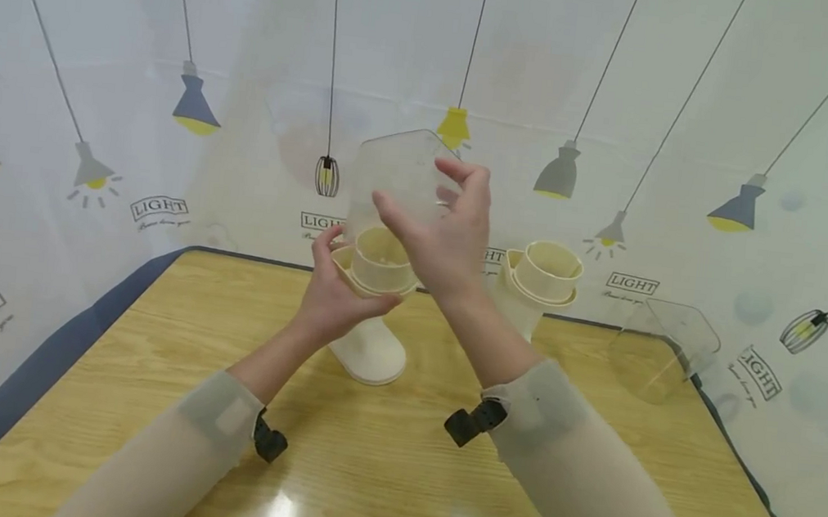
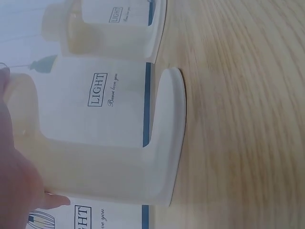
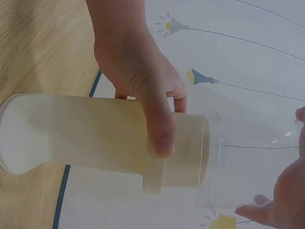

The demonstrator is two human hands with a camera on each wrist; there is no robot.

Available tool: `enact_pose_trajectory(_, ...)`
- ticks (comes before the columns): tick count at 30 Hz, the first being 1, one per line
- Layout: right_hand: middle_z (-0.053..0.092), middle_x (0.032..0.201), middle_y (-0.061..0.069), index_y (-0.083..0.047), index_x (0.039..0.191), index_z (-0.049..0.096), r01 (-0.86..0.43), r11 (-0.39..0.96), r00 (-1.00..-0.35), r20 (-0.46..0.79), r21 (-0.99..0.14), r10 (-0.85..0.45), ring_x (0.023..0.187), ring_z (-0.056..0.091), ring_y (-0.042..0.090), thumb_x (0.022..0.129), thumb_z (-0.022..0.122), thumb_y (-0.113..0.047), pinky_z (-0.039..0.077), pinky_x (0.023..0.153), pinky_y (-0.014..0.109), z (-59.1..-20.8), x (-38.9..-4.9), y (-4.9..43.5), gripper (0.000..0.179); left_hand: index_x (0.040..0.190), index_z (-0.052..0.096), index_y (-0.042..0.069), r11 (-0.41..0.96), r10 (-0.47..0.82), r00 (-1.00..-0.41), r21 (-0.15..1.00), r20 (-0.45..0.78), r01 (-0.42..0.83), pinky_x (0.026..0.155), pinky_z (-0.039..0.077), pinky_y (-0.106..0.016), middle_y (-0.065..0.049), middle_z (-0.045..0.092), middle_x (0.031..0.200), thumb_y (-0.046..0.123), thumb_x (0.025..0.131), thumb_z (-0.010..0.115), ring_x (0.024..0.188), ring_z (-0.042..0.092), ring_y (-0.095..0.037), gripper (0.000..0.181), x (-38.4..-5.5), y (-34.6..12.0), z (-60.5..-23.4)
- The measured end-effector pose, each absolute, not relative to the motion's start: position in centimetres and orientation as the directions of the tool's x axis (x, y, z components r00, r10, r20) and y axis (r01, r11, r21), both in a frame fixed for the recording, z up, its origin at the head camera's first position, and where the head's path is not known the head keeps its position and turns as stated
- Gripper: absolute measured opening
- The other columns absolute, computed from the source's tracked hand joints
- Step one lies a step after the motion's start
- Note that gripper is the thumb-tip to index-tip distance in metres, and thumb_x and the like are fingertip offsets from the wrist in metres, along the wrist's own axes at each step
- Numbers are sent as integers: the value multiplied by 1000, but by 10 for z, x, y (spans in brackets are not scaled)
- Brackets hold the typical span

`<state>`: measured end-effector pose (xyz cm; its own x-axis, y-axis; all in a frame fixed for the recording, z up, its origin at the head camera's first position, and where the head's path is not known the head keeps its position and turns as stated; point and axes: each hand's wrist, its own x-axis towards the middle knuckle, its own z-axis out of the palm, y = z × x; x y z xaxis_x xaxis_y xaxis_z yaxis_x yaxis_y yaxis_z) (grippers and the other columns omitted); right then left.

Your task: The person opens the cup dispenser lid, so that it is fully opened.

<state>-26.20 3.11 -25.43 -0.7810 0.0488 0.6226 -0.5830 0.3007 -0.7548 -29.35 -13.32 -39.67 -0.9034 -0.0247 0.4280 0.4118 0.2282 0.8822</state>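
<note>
In the head view, my left hand [image 1: 333, 296] grips a cream dispenser stand [image 1: 376, 358] just below its round collar. The stand is upright, its foot on the table. The right wrist view shows the left thumb pressed along the ledge under the collar. My right hand [image 1: 456, 242] holds a clear plastic container [image 1: 392, 166] above the collar, thumb on one side and fingers on the other. In the right wrist view, the container's lower edge [image 3: 204, 162] overlaps the collar's rim. The container's top edge looks angled in the head view.
A second cream stand [image 1: 549, 274] with the same collar is behind and to the right. Another clear container [image 1: 660, 350] stands on the right part of the wooden table [image 1: 191, 354]. A lamp-printed cloth wall [image 1: 262, 138] rises right behind the table's far edge.
</note>
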Motion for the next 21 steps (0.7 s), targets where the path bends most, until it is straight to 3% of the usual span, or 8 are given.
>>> enact_pose_trajectory(7, 55, 152, 0, -12, 141, 48, -590, 235, -780, 620, -773, 85, 135, 64, 25, 84, 95, -35, 55, 110, 44, -242, -252, 58, 77, 159, 23, 9, 228, -61, -928, 910, 367, 345, 116, 52, -52, -22, 52, 147, 31, 70, 104, 131, 59, -35, 122, -291, -133, -397)
enact_pose_trajectory(16, 51, 154, -3, -16, 142, 45, -581, 236, -781, 615, -779, 109, 138, 63, 19, 85, 94, -37, 52, 118, 50, -232, -239, 97, 77, 163, 26, 12, 265, -44, -948, 919, 315, 293, 116, 52, -57, -23, 51, 150, 39, 73, 102, 135, 57, -38, 121, -287, -134, -394)
enact_pose_trajectory(21, 49, 155, -2, -19, 140, 46, -590, 236, -771, 626, -772, 121, 137, 62, 21, 85, 94, -33, 53, 116, 50, -225, -231, 121, 75, 163, 33, 15, 298, -45, -950, 911, 310, 284, 125, 43, -56, -17, 40, 158, 42, 72, 103, 142, 48, -34, 118, -289, -140, -391)
